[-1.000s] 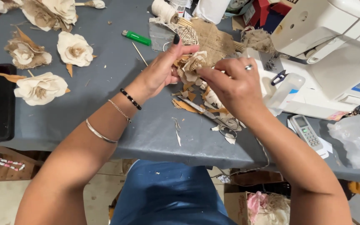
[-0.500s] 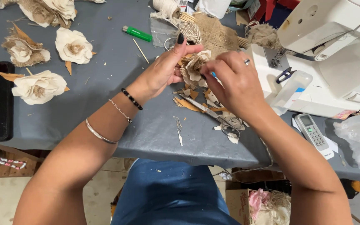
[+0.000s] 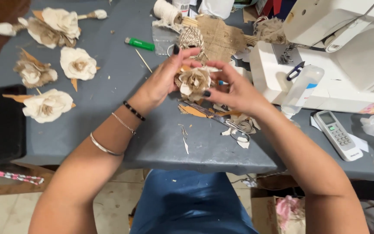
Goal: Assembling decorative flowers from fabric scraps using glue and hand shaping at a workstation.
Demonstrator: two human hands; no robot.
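Both hands hold a small cream and tan husk flower (image 3: 194,81) above the grey table (image 3: 161,143). My left hand (image 3: 163,80) pinches its left side with thumb and fingers. My right hand (image 3: 234,91) cups its right side, with a thumb on the lower petals. Under the hands lie scissors (image 3: 226,123) and tan husk scraps (image 3: 193,110).
Several finished husk flowers (image 3: 78,63) lie at the far left. A green lighter (image 3: 140,43), a twine spool (image 3: 167,11) and burlap (image 3: 219,37) sit at the back. A white sewing machine (image 3: 338,52), a clear bottle (image 3: 301,89) and a remote (image 3: 338,135) are on the right.
Both hands have turned the flower so that its open face shows toward me. The hands have drawn slightly apart around it.
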